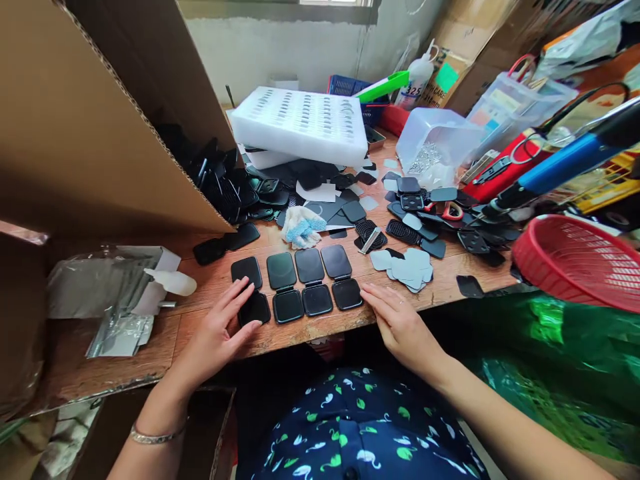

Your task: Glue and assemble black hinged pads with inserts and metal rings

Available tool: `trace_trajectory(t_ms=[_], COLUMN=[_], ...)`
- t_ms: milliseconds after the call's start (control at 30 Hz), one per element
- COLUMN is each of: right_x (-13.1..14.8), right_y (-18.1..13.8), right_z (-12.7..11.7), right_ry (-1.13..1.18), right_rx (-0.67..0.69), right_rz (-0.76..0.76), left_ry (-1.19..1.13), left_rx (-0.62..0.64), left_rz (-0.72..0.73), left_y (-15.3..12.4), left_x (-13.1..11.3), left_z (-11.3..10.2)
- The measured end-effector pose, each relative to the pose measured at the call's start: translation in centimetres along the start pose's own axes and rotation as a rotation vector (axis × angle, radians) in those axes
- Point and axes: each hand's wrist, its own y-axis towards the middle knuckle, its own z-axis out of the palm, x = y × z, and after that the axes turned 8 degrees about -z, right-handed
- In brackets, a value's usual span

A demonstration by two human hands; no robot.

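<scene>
Found left hand [217,330] fingers splayed flat on leftmost black case [247,271], right hand [400,327] fingers straight, open, on tabletop [213,279] beside rightmost case [336,261].

Open black cases [300,285], left grip [220,333] on one, right grip [400,325] beside

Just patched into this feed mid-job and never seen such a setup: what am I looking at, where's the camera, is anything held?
No machine here: the single picture comes from a camera worn on a person's head, looking down at their own bare hands. The left hand lies open, its fingers on the leftmost case in a row of four open black hinged cases on a wooden bench. The right hand rests open beside the rightmost case. Neither holds anything. Behind lie a pile of pale grey pads, a white foam tray and, to the right, a red basket.
</scene>
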Motion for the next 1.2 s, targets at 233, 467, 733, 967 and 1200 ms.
trace_trajectory(t_ms=[233, 467, 733, 967, 1200], right_x=[0.2, 0.3, 1.8, 4.3, 0.6], right_y=[2.3, 16.2, 23.6, 19.8, 27.8], right_z=[0.1, 1.6, 1.7, 5.1, 3.8], right_ry=[0.022, -0.014, 0.058, 0.166, 0.335], right_rx=[-0.069, 0.001, 0.056, 0.382, 0.020], right_rz=[-0.073, -0.035, -0.029, -0.158, 0.088], left_ry=[-0.031, 0.078, 0.209, 0.068, -0.065], left_rx=[0.035, -0.005, 0.061, 0.061, 0.132], left_rz=[-0.005, 0.067, 0.225, 0.108, 0.048], left_y=[0.4, 0.6, 0.8, 0.1, -0.1], left_x=[-1.3, -3.3, -8.8, -5.8, -5.8], left_z=[0.5, 1.1, 3.7, 4.3, 3.9])
